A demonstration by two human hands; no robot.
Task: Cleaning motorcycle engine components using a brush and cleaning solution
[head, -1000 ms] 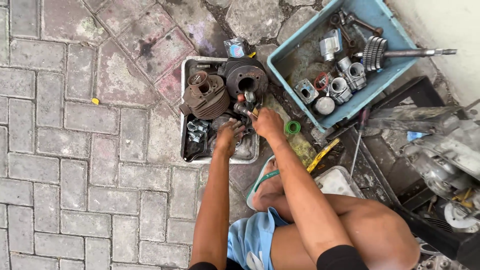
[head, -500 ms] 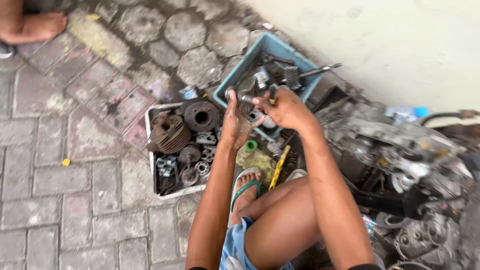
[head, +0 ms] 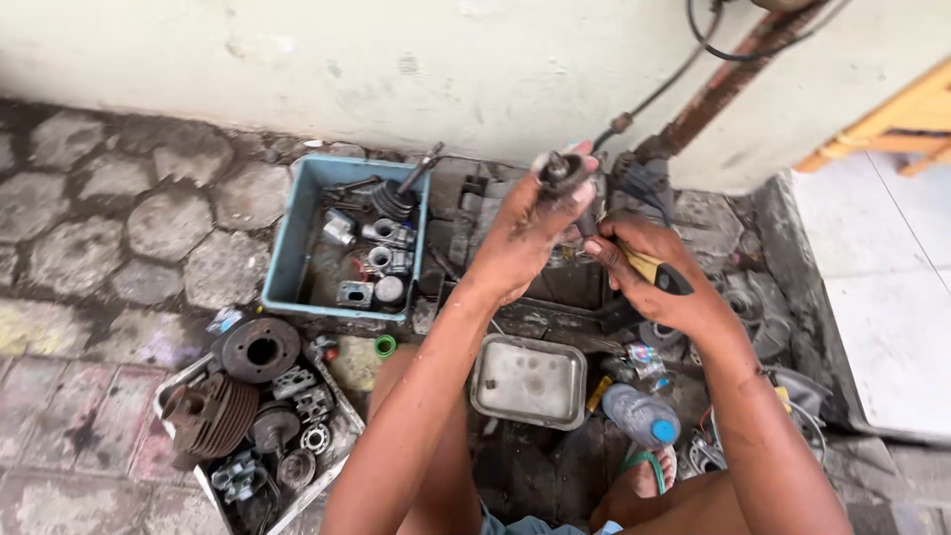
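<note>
My left hand (head: 525, 233) is raised in front of the wall, its greasy fingers closed on a small dark round metal part (head: 560, 171). Just right of it, my right hand (head: 659, 282) grips a screwdriver with a yellow and black handle (head: 654, 269), its shaft pointing up toward that part. Both forearms reach up from the lower middle of the head view. Below the hands lies a rectangular metal tin (head: 528, 381).
A blue plastic tray (head: 287, 238) of engine parts sits at the left by the wall. A white tray (head: 332, 474) with a finned cylinder and round parts lies lower left. A plastic bottle (head: 642, 414), engine pieces and cables crowd the right. My sandalled foot (head: 649, 474) is below.
The view swung up from the white tray toward the wall. Both hands lifted away from the trays and now hold the small part and the screwdriver together.
</note>
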